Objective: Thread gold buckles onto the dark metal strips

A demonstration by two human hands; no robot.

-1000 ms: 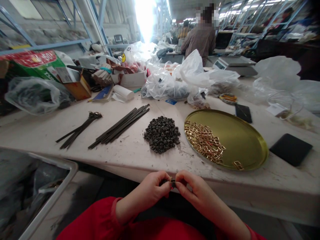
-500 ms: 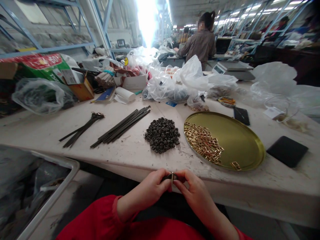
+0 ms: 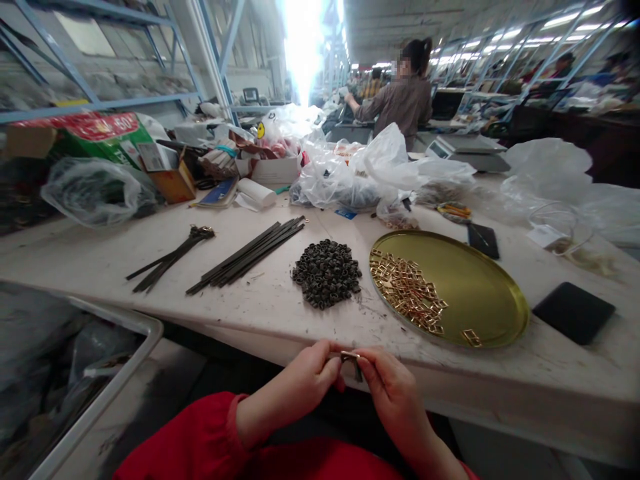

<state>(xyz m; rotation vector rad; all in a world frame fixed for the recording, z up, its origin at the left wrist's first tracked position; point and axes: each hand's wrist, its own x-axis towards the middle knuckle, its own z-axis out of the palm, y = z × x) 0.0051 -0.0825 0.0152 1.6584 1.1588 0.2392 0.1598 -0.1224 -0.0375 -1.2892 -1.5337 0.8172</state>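
Just in front of the table's near edge, my left hand and my right hand meet, both closed in a pinch. Between their fingertips is a small gold-coloured buckle with a dark strap at it, its short end hanging down. My right fingertips press at the buckle's right side, my left ones at its left; the rest of the strap is hidden by fingers. Beyond the hands lie a heap of small dark loops and a round gold tray bearing a pile of rectangular gold buckles.
Dark straps lie in a bundle on the table; a few with buckles lie further left. Clear plastic bags and boxes line the back. A black pad sits right, a white-rimmed bin lower left. A co-worker stands beyond.
The buckle has turned from upright to nearly level between my fingers, and a dark strap end now hangs below it. The view has shifted slightly. The co-worker's arm is raised further out.
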